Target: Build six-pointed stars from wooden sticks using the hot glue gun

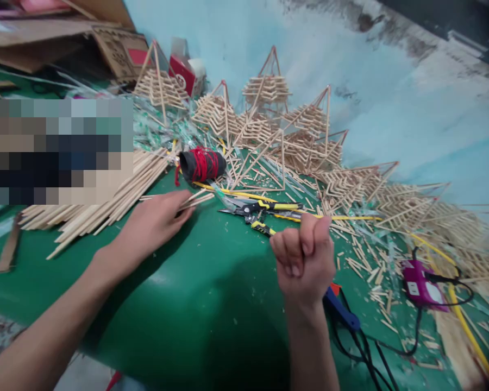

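My left hand [158, 214] is closed on a few thin wooden sticks [201, 199], whose ends poke out past the thumb and fingertips. It rests just above the green tabletop, in front of a black roll wound with red string [204, 164]. To the right, my right hand [305, 252] is raised with its fingers curled into the palm, and nothing shows in it. Right behind that hand lie garden shears [252, 209] with black and yellow handles, their blades pointing left. A pile of longer wooden sticks [118, 193] lies left of my left hand.
Stick-built pyramid frames [264, 89] line the blue wall. Short stick offcuts [375, 271] litter the table's right side. A blue-handled tool [342, 309] with black cables and a purple box [421, 285] lie at right. Cardboard boxes [118, 51] stand back left; a blurred patch covers the left.
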Demonstrator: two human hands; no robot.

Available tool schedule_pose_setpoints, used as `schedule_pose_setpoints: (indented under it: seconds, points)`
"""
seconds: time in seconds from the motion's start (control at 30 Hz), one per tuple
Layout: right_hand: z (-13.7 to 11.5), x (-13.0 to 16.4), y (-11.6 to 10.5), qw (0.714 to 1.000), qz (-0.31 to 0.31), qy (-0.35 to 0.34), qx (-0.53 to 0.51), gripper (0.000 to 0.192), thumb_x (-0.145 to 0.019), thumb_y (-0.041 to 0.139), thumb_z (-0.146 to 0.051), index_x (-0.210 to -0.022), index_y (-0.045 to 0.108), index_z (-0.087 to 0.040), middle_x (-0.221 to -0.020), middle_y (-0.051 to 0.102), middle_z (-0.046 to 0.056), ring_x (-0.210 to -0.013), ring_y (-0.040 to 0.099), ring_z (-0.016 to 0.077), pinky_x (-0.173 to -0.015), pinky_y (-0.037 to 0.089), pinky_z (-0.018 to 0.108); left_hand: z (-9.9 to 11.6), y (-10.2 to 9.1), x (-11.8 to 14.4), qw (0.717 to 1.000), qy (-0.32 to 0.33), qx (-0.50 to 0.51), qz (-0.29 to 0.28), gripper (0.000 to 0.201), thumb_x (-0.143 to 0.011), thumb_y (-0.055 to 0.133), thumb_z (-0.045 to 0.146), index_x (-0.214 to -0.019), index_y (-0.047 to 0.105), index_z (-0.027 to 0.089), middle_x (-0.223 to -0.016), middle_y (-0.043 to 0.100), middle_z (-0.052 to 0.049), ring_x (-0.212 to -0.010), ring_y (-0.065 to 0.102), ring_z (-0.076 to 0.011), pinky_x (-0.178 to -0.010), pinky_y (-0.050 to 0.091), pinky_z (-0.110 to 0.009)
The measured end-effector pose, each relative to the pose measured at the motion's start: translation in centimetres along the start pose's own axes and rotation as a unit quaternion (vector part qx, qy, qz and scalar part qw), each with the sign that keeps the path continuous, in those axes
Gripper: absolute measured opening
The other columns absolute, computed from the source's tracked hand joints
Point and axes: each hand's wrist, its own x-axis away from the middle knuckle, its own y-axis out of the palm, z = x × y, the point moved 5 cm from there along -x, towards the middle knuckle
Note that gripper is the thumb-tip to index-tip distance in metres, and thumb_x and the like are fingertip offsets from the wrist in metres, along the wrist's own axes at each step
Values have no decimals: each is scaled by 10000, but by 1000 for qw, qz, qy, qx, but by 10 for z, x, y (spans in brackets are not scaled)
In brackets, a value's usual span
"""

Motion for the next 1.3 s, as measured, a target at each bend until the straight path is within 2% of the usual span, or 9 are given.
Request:
schedule_pose_setpoints:
  seconds: [0.13, 0.27, 0.33, 0.37, 0.53, 0.7, 0.83, 1.1, 1.3]
  points:
    - [-21, 17, -20, 993, 27, -51, 102, 653, -1021, 547, -529, -504, 325, -197, -396, 224, -95, -340, 174, 47, -401, 192, 222, -8, 4, 5, 998, 36, -47, -21, 274, -973, 415, 395, -1005, 622, 219, -956, 693, -88, -859, 655, -277, -634, 358, -306]
    - [-46, 38, -51, 950, 64, -111, 285, 404, -1025, 582, -409, -677, 570, -205, -499, 422, -61, -433, 396, 91, -444, 284, 235, -9, 6, 6, 997, 56, -46, -16, 257, -966, 456, 383, -1017, 642, 214, -995, 693, -85, -891, 670, -282, -650, 384, -311]
    - [-53, 45, -67, 906, 72, -96, 406, 89, -974, 664, -308, -1027, 656, -237, -734, 643, -14, -611, 599, 132, -540, 439, 253, -9, 7, 4, 997, 68, -34, -15, 250, -965, 465, 366, -1021, 646, 203, -1001, 688, -86, -895, 669, -275, -671, 399, -312]
    - [-55, 47, -75, 878, 70, -74, 468, 166, -970, 659, -306, -1124, 642, -247, -869, 690, 19, -738, 661, 158, -627, 504, 285, -8, 8, 4, 997, 77, -25, -12, 250, -968, 466, 359, -1026, 648, 198, -1000, 684, -85, -893, 665, -268, -684, 405, -312]
    - [-67, 63, -104, 666, 78, -90, 736, 271, -979, 539, -419, -1070, 653, -191, -1035, 660, 105, -919, 643, 247, -841, 536, 441, 17, 18, 1, 986, 166, 16, -21, 325, -1034, 401, 374, -1002, 669, 194, -938, 625, -58, -762, 613, -183, -661, 396, -275]
    - [-67, 92, -151, 576, 73, -11, 814, 450, -961, 521, -502, -1215, 601, -138, -1102, 647, 169, -998, 645, 325, -867, 549, 515, 55, 31, -4, 965, 248, 10, -88, 347, -1052, 377, 328, -1040, 700, 204, -973, 622, -67, -777, 624, -171, -659, 399, -265]
    - [-50, 109, -163, 561, -23, 40, 827, 485, -970, 517, -450, -1349, 532, -148, -1245, 618, 189, -1100, 613, 337, -926, 543, 530, 59, 30, -11, 965, 252, -36, -66, 304, -1009, 424, 286, -980, 715, 203, -927, 634, -79, -766, 603, -194, -616, 359, -285]
    - [-37, 105, -142, 549, -19, -16, 835, 449, -868, 447, -166, -1311, 509, -121, -1221, 574, 200, -1103, 548, 346, -966, 507, 568, 19, 20, -6, 966, 249, -52, -40, 294, -1005, 432, 337, -1061, 706, 245, -941, 674, -72, -822, 632, -224, -678, 407, -335]
    - [-47, 100, -148, 557, -21, -8, 830, 397, -804, 475, -168, -1196, 523, -124, -1127, 607, 185, -1043, 606, 317, -897, 543, 485, 17, 17, -8, 963, 263, -57, -23, 279, -1016, 442, 381, -1016, 704, 288, -952, 694, -73, -883, 623, -245, -702, 378, -362]
